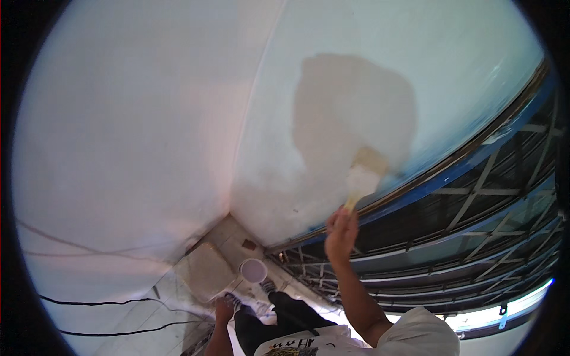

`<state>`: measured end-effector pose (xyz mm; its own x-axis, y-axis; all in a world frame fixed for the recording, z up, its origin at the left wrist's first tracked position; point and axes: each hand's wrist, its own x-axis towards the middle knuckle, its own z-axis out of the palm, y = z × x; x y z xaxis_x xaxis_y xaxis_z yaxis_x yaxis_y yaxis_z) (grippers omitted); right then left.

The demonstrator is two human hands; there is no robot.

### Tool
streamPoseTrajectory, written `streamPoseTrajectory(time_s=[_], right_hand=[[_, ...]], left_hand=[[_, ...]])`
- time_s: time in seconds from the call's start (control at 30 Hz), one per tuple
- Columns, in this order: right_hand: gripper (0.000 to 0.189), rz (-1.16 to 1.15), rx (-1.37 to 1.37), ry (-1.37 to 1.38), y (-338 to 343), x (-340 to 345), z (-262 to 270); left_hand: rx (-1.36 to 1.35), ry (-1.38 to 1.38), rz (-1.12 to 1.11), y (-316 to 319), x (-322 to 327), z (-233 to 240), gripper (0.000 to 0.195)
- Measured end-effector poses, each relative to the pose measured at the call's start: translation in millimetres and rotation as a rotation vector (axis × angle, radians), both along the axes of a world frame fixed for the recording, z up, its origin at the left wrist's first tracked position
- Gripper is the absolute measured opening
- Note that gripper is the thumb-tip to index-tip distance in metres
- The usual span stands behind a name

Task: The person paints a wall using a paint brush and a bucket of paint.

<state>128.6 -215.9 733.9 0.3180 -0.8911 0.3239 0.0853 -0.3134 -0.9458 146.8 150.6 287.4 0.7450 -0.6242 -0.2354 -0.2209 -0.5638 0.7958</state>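
My right hand [343, 231] grips the yellowish handle of a wide flat paintbrush [364, 175]. Its pale bristles rest on or close to the white wall [338, 26], near the wall's lower right edge. Around and above the brush spreads a darker grey patch [352, 102]; whether it is shadow or wet coating is unclear. My left hand [224, 309] hangs low beside my leg, and its fingers are too small and dim to make out. Close to my feet stands a round bucket [254, 270], with pale contents visible inside.
To the right runs a window or shutter with a blue frame [414, 196] and crossed metal bars [474, 191]. A second white wall [133, 111] meets the first at a corner. Black cables [98, 303] cross the left side. A pale flat slab [208, 271] lies on the tiled floor.
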Motion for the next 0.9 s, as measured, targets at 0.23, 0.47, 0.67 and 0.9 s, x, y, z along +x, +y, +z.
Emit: streamPoseTrajectory(time_s=[0.23,0.47,0.67,0.9], right_hand=[[0.031,-0.107,-0.019,0.569,12,-60,-327],[0.031,-0.008,0.939,-0.263,64,13,-169],[0.028,-0.069,1.063,-0.163,39,6,-197],[0.027,-0.156,0.84,-0.296,67,16,-133]], left_hand=[[0.126,0.132,-0.074,-6,37,17,0.027],[0.304,0.305,0.043,77,50,32,0.036],[0.239,0.312,-0.068,17,35,24,0.04],[0.28,0.297,0.01,37,19,11,0.037]])
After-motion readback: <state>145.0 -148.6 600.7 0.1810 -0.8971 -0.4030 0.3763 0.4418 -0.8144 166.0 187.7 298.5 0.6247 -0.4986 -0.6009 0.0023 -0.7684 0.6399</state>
